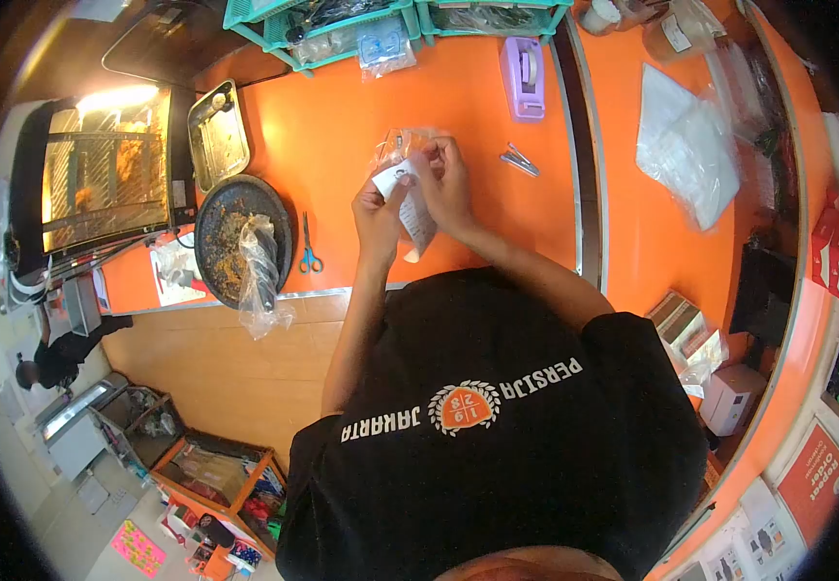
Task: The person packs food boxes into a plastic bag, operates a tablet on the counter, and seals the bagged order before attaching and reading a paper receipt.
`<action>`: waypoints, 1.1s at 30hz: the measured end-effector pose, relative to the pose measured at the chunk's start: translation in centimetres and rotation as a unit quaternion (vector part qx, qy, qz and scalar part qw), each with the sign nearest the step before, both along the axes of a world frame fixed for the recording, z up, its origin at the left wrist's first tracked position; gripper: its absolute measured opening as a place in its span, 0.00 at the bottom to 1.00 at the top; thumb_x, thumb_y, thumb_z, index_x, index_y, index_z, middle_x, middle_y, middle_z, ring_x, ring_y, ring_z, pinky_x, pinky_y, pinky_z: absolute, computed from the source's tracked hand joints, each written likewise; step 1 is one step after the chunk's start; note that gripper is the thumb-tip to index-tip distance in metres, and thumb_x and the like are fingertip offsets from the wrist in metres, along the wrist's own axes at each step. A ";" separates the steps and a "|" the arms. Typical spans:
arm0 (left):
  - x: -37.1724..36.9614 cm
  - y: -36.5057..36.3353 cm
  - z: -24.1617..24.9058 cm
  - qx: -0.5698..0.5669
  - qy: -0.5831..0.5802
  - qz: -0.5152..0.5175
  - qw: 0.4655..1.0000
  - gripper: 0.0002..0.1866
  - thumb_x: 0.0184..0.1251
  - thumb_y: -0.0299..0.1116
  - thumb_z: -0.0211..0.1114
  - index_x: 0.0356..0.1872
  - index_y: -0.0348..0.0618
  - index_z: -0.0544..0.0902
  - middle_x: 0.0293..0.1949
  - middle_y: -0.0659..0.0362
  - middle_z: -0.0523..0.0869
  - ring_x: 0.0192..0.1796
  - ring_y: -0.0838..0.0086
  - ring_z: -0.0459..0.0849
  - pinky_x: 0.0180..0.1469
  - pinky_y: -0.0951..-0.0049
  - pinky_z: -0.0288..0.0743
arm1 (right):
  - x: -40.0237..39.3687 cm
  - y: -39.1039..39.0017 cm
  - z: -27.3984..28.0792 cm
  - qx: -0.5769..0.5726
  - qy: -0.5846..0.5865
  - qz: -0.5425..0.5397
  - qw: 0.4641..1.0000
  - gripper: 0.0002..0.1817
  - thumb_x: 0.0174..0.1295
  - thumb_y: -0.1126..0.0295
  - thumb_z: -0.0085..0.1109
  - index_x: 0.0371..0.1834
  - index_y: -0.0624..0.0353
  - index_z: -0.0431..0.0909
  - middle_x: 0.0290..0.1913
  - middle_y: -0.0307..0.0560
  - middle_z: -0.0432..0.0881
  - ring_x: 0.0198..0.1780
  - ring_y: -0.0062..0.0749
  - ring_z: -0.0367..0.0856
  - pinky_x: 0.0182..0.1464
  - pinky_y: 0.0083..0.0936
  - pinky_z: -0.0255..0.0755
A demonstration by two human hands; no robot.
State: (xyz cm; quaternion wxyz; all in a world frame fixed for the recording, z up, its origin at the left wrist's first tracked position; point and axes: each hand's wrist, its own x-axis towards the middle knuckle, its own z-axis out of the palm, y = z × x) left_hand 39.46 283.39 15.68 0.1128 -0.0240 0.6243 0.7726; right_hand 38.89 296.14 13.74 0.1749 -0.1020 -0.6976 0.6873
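Note:
Close over the orange counter (332, 126), my left hand (377, 221) pinches a white printed paper slip (418, 221) near its upper end. My right hand (445, 189) is closed at the same spot, its fingertips on the slip and the clear plastic bag (395, 145) behind it. The slip's lower end hangs between my wrists. Left of my left hand lie scissors (310, 254) with blue handles. To the right of my right hand are small metallic clip-like pieces (519, 161).
A dark stone mortar (285, 218) holds orange-brown crumbs and a plastic-wrapped object (259, 261). Behind it are a metal tray (235, 160) and a lit display case (100, 184). Teal baskets (322, 34), a purple tape dispenser (524, 82) and plastic bags (686, 145) lie around. Another person (61, 360) is far left.

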 end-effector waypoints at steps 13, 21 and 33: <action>-0.9 -0.3 0.8 -0.040 0.007 0.011 0.999 0.12 0.74 0.24 0.70 0.54 0.31 0.85 0.42 0.55 0.93 0.43 0.79 0.88 0.46 0.78 0.81 | 1.3 7.9 0.7 0.189 -0.069 0.116 0.973 0.28 0.67 0.54 0.73 0.58 0.62 0.73 0.57 0.51 0.81 0.54 0.38 0.85 0.54 0.35 0.79; -1.0 -0.6 0.2 -0.052 0.013 0.027 0.998 0.08 0.75 0.25 0.70 0.49 0.31 0.86 0.40 0.54 0.93 0.39 0.81 0.88 0.42 0.80 0.79 | 1.5 17.9 -13.0 0.584 -0.117 0.028 0.803 0.34 0.66 0.51 0.72 0.67 0.60 0.71 0.69 0.56 0.75 0.73 0.52 0.69 0.66 0.53 0.69; -1.4 0.0 0.7 -0.079 0.013 0.055 0.995 0.08 0.73 0.24 0.71 0.48 0.32 0.86 0.37 0.56 0.92 0.38 0.83 0.86 0.41 0.81 0.78 | 1.4 9.7 4.0 0.005 -0.103 0.289 0.952 0.19 0.74 0.61 0.66 0.60 0.62 0.77 0.48 0.43 0.84 0.45 0.26 0.82 0.48 0.31 0.78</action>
